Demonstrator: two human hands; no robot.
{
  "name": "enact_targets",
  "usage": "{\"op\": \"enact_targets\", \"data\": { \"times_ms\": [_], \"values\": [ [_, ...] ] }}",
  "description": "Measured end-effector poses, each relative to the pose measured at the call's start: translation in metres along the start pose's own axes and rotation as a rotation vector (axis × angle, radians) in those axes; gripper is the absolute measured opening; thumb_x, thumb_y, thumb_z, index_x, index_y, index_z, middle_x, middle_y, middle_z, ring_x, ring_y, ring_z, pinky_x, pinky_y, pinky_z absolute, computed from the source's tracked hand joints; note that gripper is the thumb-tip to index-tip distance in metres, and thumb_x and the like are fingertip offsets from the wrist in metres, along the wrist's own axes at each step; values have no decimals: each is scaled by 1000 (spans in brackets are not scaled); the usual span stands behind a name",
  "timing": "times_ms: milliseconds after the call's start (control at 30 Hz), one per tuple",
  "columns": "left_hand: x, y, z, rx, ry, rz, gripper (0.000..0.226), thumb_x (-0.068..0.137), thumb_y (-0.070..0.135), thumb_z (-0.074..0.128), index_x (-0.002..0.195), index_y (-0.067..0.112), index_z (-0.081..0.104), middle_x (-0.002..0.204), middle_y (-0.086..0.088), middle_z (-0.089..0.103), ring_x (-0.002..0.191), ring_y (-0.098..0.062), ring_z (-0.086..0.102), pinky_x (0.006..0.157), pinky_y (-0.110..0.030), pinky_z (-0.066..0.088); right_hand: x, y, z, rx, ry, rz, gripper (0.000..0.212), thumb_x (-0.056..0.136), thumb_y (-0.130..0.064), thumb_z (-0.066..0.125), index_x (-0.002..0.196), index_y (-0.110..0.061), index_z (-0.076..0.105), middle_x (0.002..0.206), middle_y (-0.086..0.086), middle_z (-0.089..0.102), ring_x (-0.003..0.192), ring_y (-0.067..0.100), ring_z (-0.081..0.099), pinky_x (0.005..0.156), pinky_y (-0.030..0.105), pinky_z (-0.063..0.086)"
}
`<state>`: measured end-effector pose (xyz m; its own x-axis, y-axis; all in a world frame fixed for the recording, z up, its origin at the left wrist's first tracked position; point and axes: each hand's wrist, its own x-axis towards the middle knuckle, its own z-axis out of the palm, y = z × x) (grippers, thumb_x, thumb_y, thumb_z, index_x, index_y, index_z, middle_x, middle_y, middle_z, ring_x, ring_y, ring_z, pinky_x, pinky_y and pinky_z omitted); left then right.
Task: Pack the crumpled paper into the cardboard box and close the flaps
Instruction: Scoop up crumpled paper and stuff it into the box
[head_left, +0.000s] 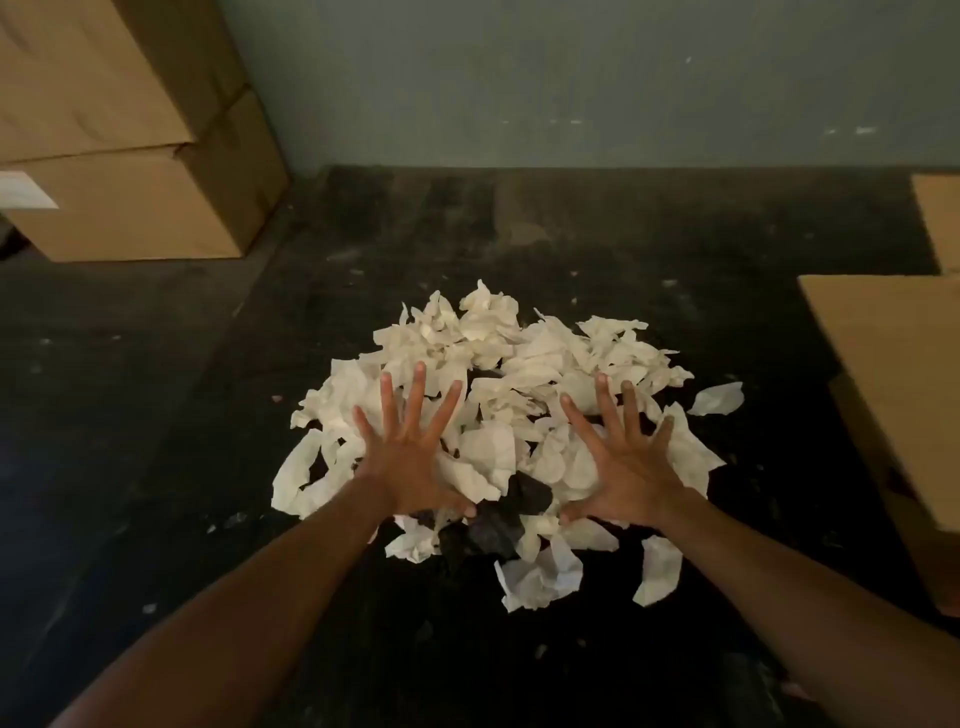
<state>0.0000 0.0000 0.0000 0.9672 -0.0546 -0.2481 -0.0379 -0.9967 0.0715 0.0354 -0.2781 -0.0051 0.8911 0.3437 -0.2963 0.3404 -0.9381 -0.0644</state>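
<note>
A heap of crumpled white paper (498, 358) lies on the dark floor in the middle of the head view, with a few dark scraps (522, 496) mixed in near its front. My left hand (413, 462) is spread flat, palm down, over the heap's left side. My right hand (626, 462) is spread the same way over the right side. Neither hand holds anything. A brown cardboard box (904, 395) stands at the right edge, its flap raised; its inside is hidden from here.
Two stacked closed cardboard boxes (130, 156) stand at the back left against a grey wall (571, 78). Another piece of cardboard (940, 218) shows at the far right. Small paper bits are scattered over the dark, scuffed floor (156, 415).
</note>
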Motion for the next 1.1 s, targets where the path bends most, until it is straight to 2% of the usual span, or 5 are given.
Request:
{"op": "enact_targets", "data": {
  "times_ms": [233, 367, 600, 800, 1100],
  "values": [
    [51, -1, 12, -69, -181, 24, 146, 42, 86, 70, 128, 55, -43, 139, 4, -57, 133, -47, -40, 101, -80, -4, 71, -15, -9, 35, -158, -103, 148, 40, -76, 77, 131, -55, -38, 140, -2, -55, 134, 38, -40, 95, 85, 2],
    [62, -3, 26, -7, -194, -3, 141, 46, 88, 66, 134, 52, -38, 155, 4, -37, 142, -50, -21, 104, -78, 5, 89, -14, -4, -16, -308, -124, 139, 48, -75, 76, 141, -50, -24, 153, -5, -37, 142, 38, -26, 102, 79, 9],
    [52, -10, 41, -15, 48, 8, 103, 58, 88, 52, 145, 49, 13, 151, 4, 18, 130, -38, 27, 104, -60, 28, 78, -11, 7, 31, -138, -178, 99, 66, -73, 66, 146, -33, 23, 152, 3, 12, 136, 37, 11, 106, 59, 27],
    [42, -7, 53, -73, 203, -17, 84, 65, 49, 78, 139, 33, 41, 135, -2, 49, 114, -38, 46, 92, -54, 43, 65, -16, 22, 170, 45, -179, 47, 83, -30, 69, 126, -14, 58, 141, 14, 37, 122, 36, 33, 106, 41, 31],
    [37, -11, 36, -318, 268, -53, 80, 69, 7, 77, 140, 18, 42, 132, -13, 49, 106, -36, 60, 83, -46, 55, 52, -22, 10, 495, 94, -58, 58, 83, -6, 62, 137, -22, 50, 116, 12, 53, 106, 33, 55, 92, 34, 44]
  ]
}}
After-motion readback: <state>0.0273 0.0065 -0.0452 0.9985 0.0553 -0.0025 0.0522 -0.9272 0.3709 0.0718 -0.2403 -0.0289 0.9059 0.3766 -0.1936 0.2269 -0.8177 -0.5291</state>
